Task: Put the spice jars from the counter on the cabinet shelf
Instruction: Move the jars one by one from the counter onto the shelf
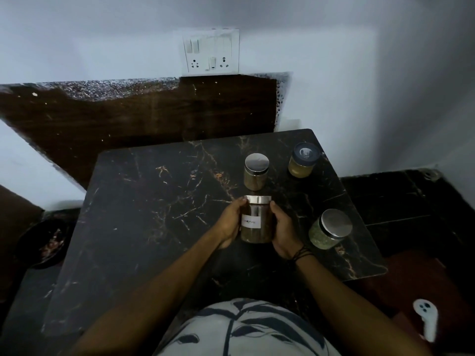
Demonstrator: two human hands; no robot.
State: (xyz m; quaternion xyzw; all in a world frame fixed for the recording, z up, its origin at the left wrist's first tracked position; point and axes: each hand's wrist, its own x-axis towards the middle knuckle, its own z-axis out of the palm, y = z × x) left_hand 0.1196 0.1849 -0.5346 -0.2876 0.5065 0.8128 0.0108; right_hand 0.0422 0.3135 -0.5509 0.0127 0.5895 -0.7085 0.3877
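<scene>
— Wearing a leaf-print shirt (246,327) nearest the lens; leaning over a dark veined marble counter (154,214), white wall and switch plate (210,51) behind.

— Gripping what?

— Clasping the labelled jar (256,219) from both sides: left hand (231,222) and right hand (282,232) curling round it. Standing upright, steel lid up, long axis vertical, near the counter's middle.

— Others?

— Sitting apart: steel-lidded jar (255,173), blue-lidded jar (303,160), green-filled jar (330,228).

Four lidded spice jars (256,219), one labelled
</scene>
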